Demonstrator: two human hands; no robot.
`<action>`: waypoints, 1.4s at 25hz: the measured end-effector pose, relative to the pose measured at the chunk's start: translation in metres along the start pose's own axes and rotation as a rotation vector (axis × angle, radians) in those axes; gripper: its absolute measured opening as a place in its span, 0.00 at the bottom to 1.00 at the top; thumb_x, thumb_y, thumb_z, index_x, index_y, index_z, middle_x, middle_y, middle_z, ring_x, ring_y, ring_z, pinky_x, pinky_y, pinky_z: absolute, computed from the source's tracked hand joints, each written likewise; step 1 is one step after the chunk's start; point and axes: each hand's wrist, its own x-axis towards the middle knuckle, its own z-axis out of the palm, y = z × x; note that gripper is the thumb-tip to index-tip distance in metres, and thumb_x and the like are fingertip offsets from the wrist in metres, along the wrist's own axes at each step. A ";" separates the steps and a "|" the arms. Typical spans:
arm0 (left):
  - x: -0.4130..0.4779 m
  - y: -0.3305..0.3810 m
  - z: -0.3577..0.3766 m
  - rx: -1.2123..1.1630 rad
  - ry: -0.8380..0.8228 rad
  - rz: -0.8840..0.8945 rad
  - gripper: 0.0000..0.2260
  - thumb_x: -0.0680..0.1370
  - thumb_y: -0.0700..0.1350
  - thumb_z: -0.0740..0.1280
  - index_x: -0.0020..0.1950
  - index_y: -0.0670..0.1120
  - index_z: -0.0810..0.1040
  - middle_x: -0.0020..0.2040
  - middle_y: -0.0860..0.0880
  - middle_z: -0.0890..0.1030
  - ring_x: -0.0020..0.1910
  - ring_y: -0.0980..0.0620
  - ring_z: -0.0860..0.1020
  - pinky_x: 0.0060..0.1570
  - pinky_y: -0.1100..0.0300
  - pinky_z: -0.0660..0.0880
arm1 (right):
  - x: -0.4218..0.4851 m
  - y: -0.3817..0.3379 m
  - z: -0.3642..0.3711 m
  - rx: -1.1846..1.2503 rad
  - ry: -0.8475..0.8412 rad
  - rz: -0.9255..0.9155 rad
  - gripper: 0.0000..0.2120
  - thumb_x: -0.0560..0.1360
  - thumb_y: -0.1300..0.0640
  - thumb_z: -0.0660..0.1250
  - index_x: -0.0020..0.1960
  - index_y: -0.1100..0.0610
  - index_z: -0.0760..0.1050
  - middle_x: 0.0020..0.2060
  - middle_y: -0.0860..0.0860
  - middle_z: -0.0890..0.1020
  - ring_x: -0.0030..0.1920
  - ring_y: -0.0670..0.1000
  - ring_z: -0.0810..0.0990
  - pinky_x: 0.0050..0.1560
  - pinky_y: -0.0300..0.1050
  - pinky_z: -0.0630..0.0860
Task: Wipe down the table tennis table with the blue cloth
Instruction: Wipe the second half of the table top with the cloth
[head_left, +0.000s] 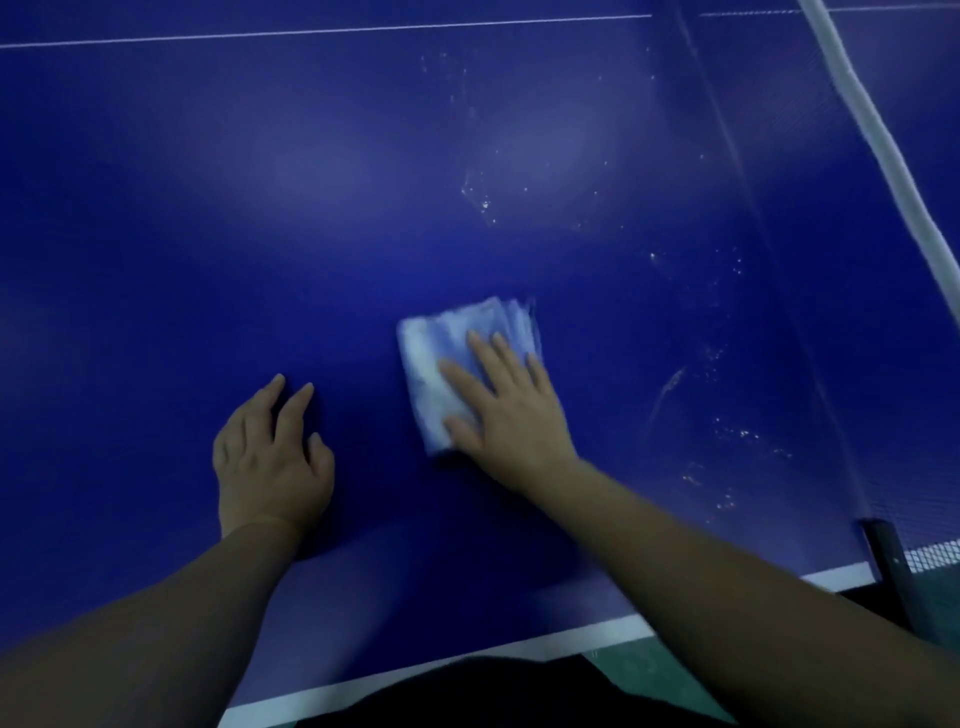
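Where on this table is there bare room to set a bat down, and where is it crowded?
Bare table runs left of the left hand and beyond both hands up to the white line. Crowded: right hand on cloth; wet streaks toward the net.

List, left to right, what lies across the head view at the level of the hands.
left hand resting on the table tennis table → blue cloth, pressed flat under the right hand → water droplets → net post
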 end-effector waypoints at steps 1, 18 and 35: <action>0.000 0.000 0.000 0.003 -0.003 0.004 0.23 0.78 0.45 0.61 0.74 0.49 0.67 0.76 0.47 0.62 0.74 0.44 0.59 0.74 0.44 0.53 | 0.014 0.018 -0.007 -0.002 -0.023 0.079 0.28 0.78 0.41 0.59 0.76 0.43 0.61 0.78 0.51 0.56 0.78 0.54 0.52 0.76 0.57 0.51; 0.000 -0.004 0.004 -0.017 0.026 0.052 0.23 0.78 0.46 0.61 0.74 0.49 0.66 0.76 0.47 0.61 0.75 0.45 0.58 0.74 0.44 0.53 | 0.010 0.028 -0.017 0.000 -0.017 0.327 0.26 0.80 0.43 0.58 0.77 0.44 0.60 0.79 0.52 0.54 0.79 0.53 0.51 0.75 0.55 0.50; 0.032 0.002 0.003 -0.014 0.166 0.161 0.20 0.75 0.42 0.66 0.67 0.43 0.74 0.69 0.41 0.70 0.66 0.39 0.69 0.66 0.41 0.63 | 0.060 0.054 -0.023 0.046 0.058 0.476 0.27 0.81 0.42 0.54 0.78 0.46 0.58 0.79 0.53 0.53 0.79 0.54 0.49 0.76 0.57 0.49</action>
